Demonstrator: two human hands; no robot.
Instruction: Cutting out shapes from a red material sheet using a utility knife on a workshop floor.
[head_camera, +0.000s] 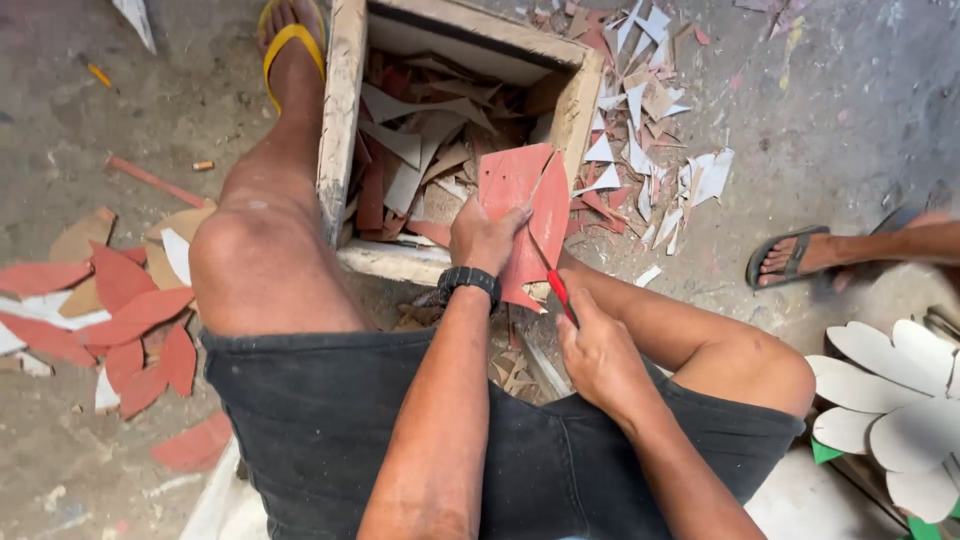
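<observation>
A seated person in dark shorts leans over a wooden box (343, 120) set on a concrete floor (840, 110), seen from above the knees; the left hand (484, 238), with a black wristwatch (468, 282) on its wrist, is clamped on a red, leaf-shaped sheet piece (520, 215), fingers curled over its left edge, holding it upright above the near edge of the box; the right hand (600, 352) is closed around a red-handled cutter (556, 284), whose thin blade lies against the sheet's face along a pale cut line; the sheet sits between the two knees, just in front of the box; inside the box lie heaped offcuts (415, 150) in red, tan and white; more pale and red scraps (640, 130) are scattered on the floor right of the box; to the left of the left knee lies a pile of finished red leaf shapes (130, 310), some overlapping; the person's left foot wears a yellow flip-flop (290, 40) beside the box; at the right edge, another person's foot in a grey sandal (790, 255) rests on the floor; in the lower right corner are white petal-shaped cutouts (900, 400) with green tips.
</observation>
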